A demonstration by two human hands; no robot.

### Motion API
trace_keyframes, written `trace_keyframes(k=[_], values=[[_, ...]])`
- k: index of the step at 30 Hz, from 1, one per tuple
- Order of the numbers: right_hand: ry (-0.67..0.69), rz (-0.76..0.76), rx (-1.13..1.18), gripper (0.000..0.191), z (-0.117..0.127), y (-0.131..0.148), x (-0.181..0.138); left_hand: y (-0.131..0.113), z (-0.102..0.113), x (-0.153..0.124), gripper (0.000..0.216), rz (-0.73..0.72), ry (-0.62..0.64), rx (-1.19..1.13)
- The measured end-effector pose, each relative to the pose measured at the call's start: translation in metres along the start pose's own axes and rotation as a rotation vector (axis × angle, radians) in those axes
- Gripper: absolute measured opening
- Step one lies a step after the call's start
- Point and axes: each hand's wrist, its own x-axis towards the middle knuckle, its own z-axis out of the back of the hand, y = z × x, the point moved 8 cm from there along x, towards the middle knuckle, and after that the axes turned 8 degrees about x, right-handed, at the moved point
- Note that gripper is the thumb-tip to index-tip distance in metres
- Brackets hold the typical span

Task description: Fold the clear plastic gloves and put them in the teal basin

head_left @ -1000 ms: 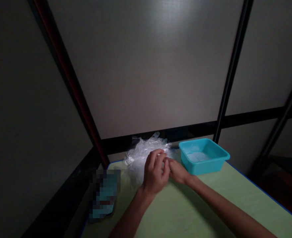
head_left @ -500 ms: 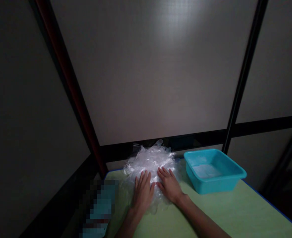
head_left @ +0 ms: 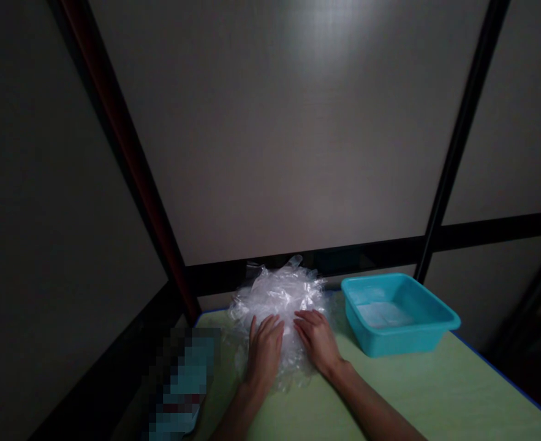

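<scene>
A heap of thin, clear plastic pieces [head_left: 282,291], with glove-like finger shapes at its edges, lies near the table's far edge. My left hand [head_left: 265,349] rests on the near left of this heap, fingers bent and pointing away from me. On the near right, my right hand [head_left: 316,340] touches the plastic with its fingers slightly curved and turned inward. A gap of shiny plastic separates the two hands. Neither hand visibly grasps anything, though the fingertips partly sink into the film.
Right of the heap stands a turquoise plastic basin [head_left: 403,340] with something whitish on its bottom. The pale green table [head_left: 454,392] has a blue edge. Dark-framed panels [head_left: 298,153] rise right behind it. A pixelated bluish patch [head_left: 185,380] lies at lower left.
My fingers have bent more and drawn together; earlier they were spread flat on the heap. The plastic bulges a little higher between my hands. The basin stays in place.
</scene>
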Motion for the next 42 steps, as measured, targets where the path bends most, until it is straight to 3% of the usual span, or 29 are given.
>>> trace_keyframes(k=[7,12,15,19,21,23,27,33,37,42], values=[[-0.027,0.033,0.026,0.027,0.014,0.014,0.003,-0.012,0.019,0.009,0.028,0.007,0.043,-0.163],[0.02,-0.017,0.029,0.033,0.041,0.025,-0.001,-0.02,0.035,0.021,0.023,0.055,0.152,-0.373],[0.071,-0.053,0.057,0.033,0.063,0.028,-0.009,-0.029,0.041,0.023,0.018,0.098,0.256,-0.544],[0.179,-0.084,0.134,0.026,0.093,0.028,-0.024,-0.053,0.038,0.013,0.019,0.177,0.484,-0.833],[0.252,-0.136,0.293,0.024,0.107,0.023,-0.032,-0.068,0.033,0.005,0.022,0.225,0.592,-0.981],[0.333,-0.205,0.541,0.033,0.118,0.017,-0.043,-0.08,0.026,-0.003,0.026,0.282,0.667,-1.11],[0.414,-0.321,0.87,0.049,0.134,0.0,-0.068,-0.093,0.001,-0.02,0.033,0.426,0.742,-1.306],[0.294,-0.487,1.089,0.057,0.125,-0.045,-0.105,-0.1,-0.034,-0.051,0.031,0.582,0.829,-1.46],[0.242,-0.53,1.067,0.05,0.11,-0.064,-0.117,-0.102,-0.035,-0.064,0.026,0.604,0.905,-1.54],[0.263,-0.556,1.032,0.04,0.099,-0.066,-0.121,-0.106,-0.027,-0.069,0.03,0.553,1.004,-1.639]])
